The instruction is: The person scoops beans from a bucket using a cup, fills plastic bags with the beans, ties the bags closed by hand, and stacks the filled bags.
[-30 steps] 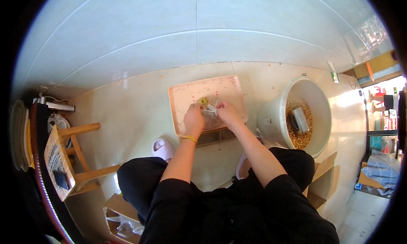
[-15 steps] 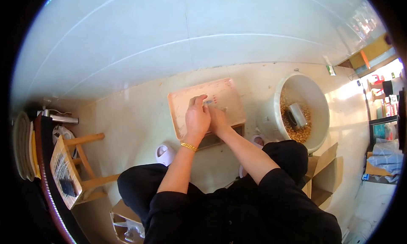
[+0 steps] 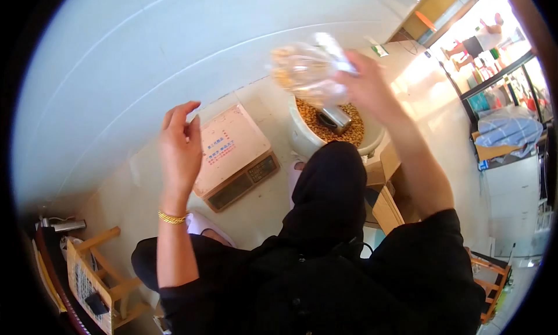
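Observation:
My right hand (image 3: 372, 85) grips a clear plastic bag (image 3: 311, 73) by its gathered end and holds it up above the bucket. The bag is blurred, with tan bits showing at its left side. Below it stands a large pale bucket (image 3: 299, 131) of tan-brown kernels (image 3: 351, 134). A metal scoop (image 3: 337, 118) with a dark handle rests on the kernels. My left hand (image 3: 183, 140), a gold bracelet at its wrist, is raised with fingers loosely bent and apart, holding nothing. Beside it is a digital scale (image 3: 235, 154) with a pale top and a dark display.
An open cardboard box (image 3: 386, 207) sits right of my knee. A wooden stool (image 3: 107, 282) stands at the lower left. Against the right side are shelves and a cabinet (image 3: 508, 186) with a blue cloth (image 3: 508, 128). A person (image 3: 485, 35) is outside the doorway.
My hands, together over the scale before, are now apart. The right has swung right and up with the plastic bag; the left has moved left. My view has turned right.

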A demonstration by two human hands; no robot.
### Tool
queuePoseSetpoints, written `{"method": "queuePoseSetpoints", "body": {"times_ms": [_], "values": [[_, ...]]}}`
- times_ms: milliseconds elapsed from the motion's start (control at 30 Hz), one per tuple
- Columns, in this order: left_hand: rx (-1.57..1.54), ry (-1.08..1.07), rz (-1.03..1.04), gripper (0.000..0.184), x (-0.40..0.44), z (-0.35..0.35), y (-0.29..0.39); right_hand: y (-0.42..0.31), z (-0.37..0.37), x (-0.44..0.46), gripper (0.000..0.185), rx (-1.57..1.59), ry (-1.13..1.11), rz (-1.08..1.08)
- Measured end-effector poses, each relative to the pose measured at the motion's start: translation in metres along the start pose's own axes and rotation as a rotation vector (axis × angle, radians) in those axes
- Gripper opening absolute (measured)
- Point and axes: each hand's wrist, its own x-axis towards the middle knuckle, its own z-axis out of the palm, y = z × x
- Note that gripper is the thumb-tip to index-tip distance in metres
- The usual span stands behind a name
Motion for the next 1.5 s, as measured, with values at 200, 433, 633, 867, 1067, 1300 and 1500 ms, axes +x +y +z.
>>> {"method": "queuePoseSetpoints", "body": {"times_ms": [200,433,633,867,1067,1300,1500], "values": [[0.250,-0.241,0.028,0.020,-0.026,-0.050,-0.021,0.018,-0.148,-0.121,0.017,-0.595,0.173,0.402],[0.299,-0.334,-0.078,0.017,-0.059,-0.047,-0.077,0.137,-0.170,-0.256,0.016,-0.905,0.007,0.736],[0.406,-0.446,-0.020,0.017,-0.070,-0.052,-0.102,0.197,-0.160,-0.320,0.013,-0.434,0.086,1.102],[0.465,-0.455,-0.105,0.016,-0.080,-0.060,-0.119,0.260,-0.131,-0.357,0.020,-0.125,0.169,1.214],[0.508,-0.525,-0.163,0.016,-0.079,-0.057,-0.117,0.257,-0.087,-0.378,0.026,0.166,-0.178,1.314],[0.481,-0.520,-0.137,0.017,-0.072,-0.049,-0.108,0.231,-0.089,-0.372,0.032,0.221,-0.332,1.455],[0.450,-0.527,-0.083,0.017,-0.063,-0.039,-0.098,0.265,-0.097,-0.384,0.027,0.148,-0.443,1.376]]}}
